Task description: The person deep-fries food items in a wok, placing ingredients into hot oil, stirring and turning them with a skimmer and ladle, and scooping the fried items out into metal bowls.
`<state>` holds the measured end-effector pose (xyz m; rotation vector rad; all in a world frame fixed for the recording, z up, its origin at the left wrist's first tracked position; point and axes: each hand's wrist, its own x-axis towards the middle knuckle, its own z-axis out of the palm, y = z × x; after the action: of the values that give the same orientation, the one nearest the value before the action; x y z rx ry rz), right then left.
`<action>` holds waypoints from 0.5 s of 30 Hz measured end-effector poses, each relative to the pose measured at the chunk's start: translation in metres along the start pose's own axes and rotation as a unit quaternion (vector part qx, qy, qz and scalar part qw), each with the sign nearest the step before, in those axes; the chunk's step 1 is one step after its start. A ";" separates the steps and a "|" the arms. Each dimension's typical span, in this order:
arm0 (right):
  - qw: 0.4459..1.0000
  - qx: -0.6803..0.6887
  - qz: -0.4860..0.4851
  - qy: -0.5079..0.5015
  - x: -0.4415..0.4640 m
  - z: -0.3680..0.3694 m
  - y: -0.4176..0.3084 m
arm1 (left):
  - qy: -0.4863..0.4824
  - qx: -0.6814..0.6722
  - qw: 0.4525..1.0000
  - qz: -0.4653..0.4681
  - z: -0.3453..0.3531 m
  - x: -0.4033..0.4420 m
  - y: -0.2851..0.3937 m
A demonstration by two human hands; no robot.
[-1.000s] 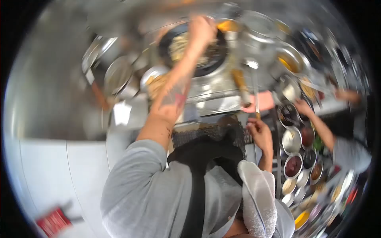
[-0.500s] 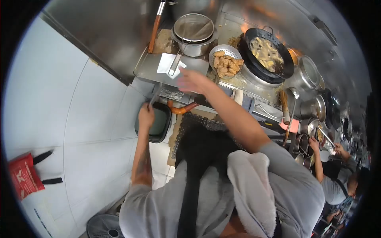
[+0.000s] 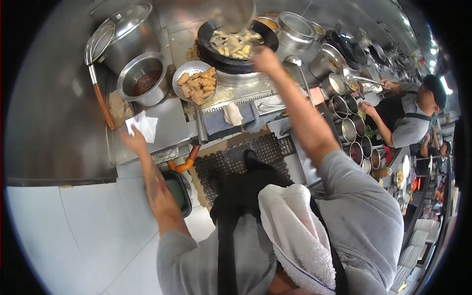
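Observation:
My right hand point(image 3: 266, 61) is closed beside the wok point(image 3: 209, 42), on the handle of a wire strainer point(image 3: 231, 14). The strainer is blurred and hangs over the wok, where pale yellow pieces point(image 3: 237, 43) sit in oil. At the left, my left hand point(image 3: 134, 140) is at the edge of a white paper napkin point(image 3: 149, 129) on the steel counter, its fingers loosely apart. Whether they touch the paper I cannot tell. Browned fried pieces point(image 3: 199, 84) lie in a perforated ladle point(image 3: 181, 73) between my hands. A steel pot point(image 3: 160, 91) of dark red sauce stands uncovered behind the napkin.
A wooden-handled whisk point(image 3: 101, 96) leans by a large lidded pot point(image 3: 130, 42). A folded cloth point(image 3: 232, 114) lies at the stove front. Below the counter are a black bin point(image 3: 186, 196) and an orange pipe point(image 3: 184, 165). At right, a co-worker point(image 3: 410, 108) handles a pan.
The strainer has gone from the pot's top to above the wok with my right hand. My left hand has left the bin for the napkin; its thin metal tool no longer shows. The view has turned right.

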<state>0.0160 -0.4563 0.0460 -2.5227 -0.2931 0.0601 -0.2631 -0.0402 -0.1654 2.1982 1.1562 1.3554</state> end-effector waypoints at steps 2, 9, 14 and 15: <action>0.989 -0.078 -0.071 0.103 0.047 -0.033 0.078 | -0.005 -0.058 0.994 -0.094 -0.032 -0.052 0.003; 0.990 -0.130 0.007 -0.055 0.149 -0.077 0.181 | -0.312 0.184 0.930 -0.066 -0.161 -0.328 -0.102; 0.890 0.369 0.169 -0.206 0.113 -0.081 0.196 | -0.403 0.188 0.857 -0.260 -0.250 -0.396 -0.139; 0.891 0.370 0.171 -0.202 0.102 -0.081 0.196 | -0.415 0.200 0.845 -0.271 -0.256 -0.397 -0.145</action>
<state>0.1630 -0.6354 0.0043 -1.7456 0.0286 0.7060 -0.6396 -0.2910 -0.3647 2.0629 1.5580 -0.1114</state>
